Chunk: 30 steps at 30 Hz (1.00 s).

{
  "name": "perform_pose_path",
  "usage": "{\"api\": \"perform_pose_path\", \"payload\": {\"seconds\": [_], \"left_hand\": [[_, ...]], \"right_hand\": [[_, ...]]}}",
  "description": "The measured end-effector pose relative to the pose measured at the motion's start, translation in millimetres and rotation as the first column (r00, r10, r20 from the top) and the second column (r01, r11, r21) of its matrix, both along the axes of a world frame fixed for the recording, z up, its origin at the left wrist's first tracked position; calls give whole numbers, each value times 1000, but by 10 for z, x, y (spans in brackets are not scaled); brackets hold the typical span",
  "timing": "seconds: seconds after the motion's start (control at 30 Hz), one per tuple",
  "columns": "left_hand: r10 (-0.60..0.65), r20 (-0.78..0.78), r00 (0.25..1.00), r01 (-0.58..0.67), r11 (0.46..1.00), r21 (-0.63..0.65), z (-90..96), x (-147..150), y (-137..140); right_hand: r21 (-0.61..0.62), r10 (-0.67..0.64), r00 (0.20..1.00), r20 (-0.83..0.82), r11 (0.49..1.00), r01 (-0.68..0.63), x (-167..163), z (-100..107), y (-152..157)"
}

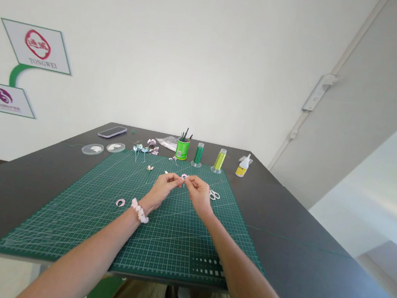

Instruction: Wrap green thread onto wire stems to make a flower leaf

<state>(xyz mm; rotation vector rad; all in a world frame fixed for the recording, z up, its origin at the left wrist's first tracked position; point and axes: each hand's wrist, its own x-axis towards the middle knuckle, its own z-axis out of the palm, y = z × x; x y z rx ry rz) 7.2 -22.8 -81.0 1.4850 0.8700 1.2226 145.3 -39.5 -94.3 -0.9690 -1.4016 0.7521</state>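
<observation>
Above the middle of the green cutting mat [98,209], my left hand [161,189] and my right hand [198,196] meet at the fingertips. Both are closed in a pinch on a small pale purple flower [184,176]; its lower part is hidden by the fingers. A pink scrunchie [140,210] circles my left wrist. White-handled scissors [214,195] lie just right of my right hand, their blades out of sight behind it. On the mat to the left rest a pale ring-shaped piece [120,203] and a small flower on a green stem [150,168].
Beyond the mat stand a green can of tools [182,149], a green thread spool [198,154], a yellow-green spool [219,161] and a glue bottle [243,166]. Several wired flowers [143,149], two shallow dishes [93,149] and a phone [112,132] lie back left.
</observation>
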Motion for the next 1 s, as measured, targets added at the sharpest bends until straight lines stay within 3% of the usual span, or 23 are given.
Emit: {"api": "perform_pose_path", "payload": {"seconds": [1.0], "left_hand": [[18, 5, 1000, -18, 1000, -17, 15, 21, -28]], "right_hand": [[-54, 0, 998, -66, 999, -3, -21, -4, 6]]}}
